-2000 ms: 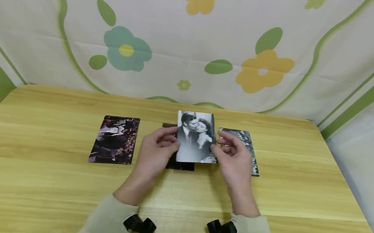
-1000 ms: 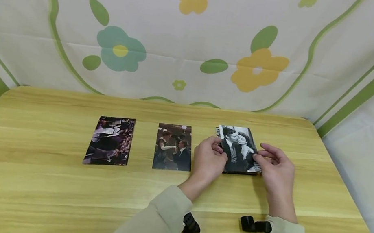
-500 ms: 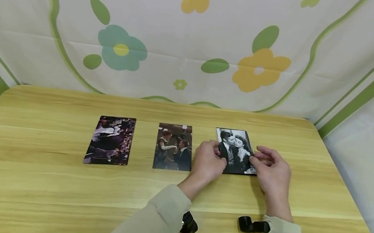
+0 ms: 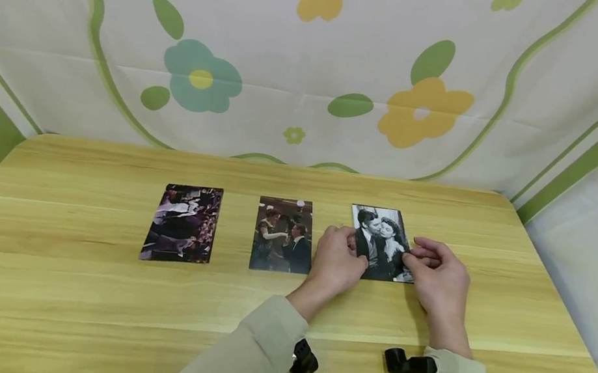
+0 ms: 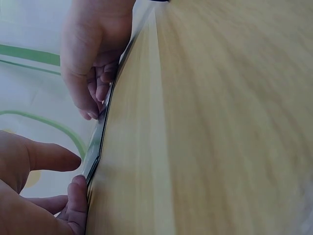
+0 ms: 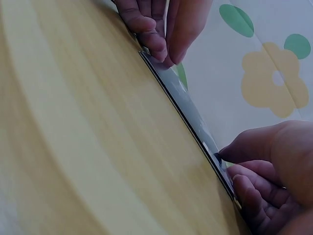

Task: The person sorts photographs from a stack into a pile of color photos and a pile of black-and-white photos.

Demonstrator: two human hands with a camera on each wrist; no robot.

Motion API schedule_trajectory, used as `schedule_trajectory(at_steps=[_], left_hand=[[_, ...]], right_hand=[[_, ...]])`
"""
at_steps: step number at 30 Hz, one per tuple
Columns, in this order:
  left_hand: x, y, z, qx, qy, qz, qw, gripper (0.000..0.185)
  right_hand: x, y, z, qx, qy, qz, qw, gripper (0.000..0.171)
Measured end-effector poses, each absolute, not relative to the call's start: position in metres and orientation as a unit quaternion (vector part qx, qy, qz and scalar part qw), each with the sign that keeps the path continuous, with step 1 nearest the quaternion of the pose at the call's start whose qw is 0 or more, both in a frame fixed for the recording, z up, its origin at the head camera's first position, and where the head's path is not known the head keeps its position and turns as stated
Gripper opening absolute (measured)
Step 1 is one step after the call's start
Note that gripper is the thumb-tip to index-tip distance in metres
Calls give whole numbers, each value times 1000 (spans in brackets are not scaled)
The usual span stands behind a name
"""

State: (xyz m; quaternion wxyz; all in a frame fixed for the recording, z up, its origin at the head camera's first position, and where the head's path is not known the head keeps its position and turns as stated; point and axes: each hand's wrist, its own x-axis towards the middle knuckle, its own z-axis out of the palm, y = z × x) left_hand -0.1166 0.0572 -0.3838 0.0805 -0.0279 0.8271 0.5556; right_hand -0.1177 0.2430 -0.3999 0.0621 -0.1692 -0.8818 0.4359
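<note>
A black-and-white photo card (image 4: 382,243) of a couple lies at the right of the row, on top of another card. Two stacked edges of this pile (image 6: 181,105) show in the right wrist view. My left hand (image 4: 335,260) holds its left edge, thumb over the top and fingers curled at the side. At the opposite edge, my right hand (image 4: 437,282) pinches the card between thumb and fingers. In the left wrist view, both hands' fingertips sit at the card edges, close to the tabletop. A colour photo card (image 4: 281,236) lies just left of my left hand.
Another dark colour photo card (image 4: 182,223) lies farther left on the wooden table (image 4: 95,304). A white cloth with printed flowers (image 4: 307,69) hangs behind the table. Black wrist cameras (image 4: 408,363) are strapped at both sleeves.
Both hands have carried the black-and-white photo card rightward from above the middle card and lowered it onto the right-hand card. Over the last half second its edges have lined up with the card below.
</note>
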Motion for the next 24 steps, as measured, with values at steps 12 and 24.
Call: schedule_trajectory(at_steps=[12,24], left_hand=[[-109,43,-372,-26,813,575,91,41],[-93,-22,-358,-54,799,597,45,31]], right_hand=[[-117,241,-392,-190,-865,459,70,42],[-112,195,-373,-99,-856,507,22,42]])
